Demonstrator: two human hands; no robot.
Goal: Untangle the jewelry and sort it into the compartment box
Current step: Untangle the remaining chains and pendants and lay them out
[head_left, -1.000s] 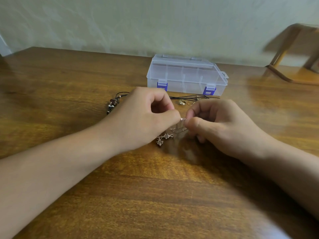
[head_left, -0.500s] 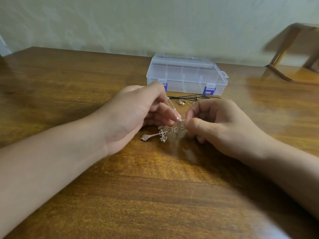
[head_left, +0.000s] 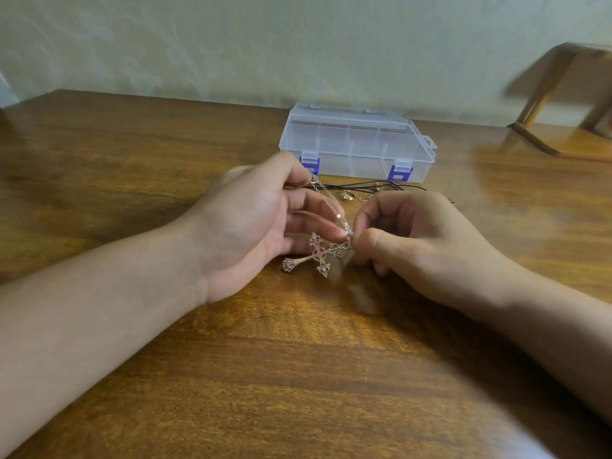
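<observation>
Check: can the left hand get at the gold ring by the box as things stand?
Probably not yet: the left hand pinches the cross necklace chain. The gold ring lies exposed just beyond its fingers.

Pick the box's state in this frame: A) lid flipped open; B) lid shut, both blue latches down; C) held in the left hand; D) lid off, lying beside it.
B: the clear compartment box stands on the table beyond both hands, lid flat on top and both blue latches down on its front.

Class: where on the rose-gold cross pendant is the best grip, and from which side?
Pinch the long lower arm of the rose-gold cross pendant, coming from its left: that flared tip points left, free of both hands, while the right hand crowds the ring end.
</observation>
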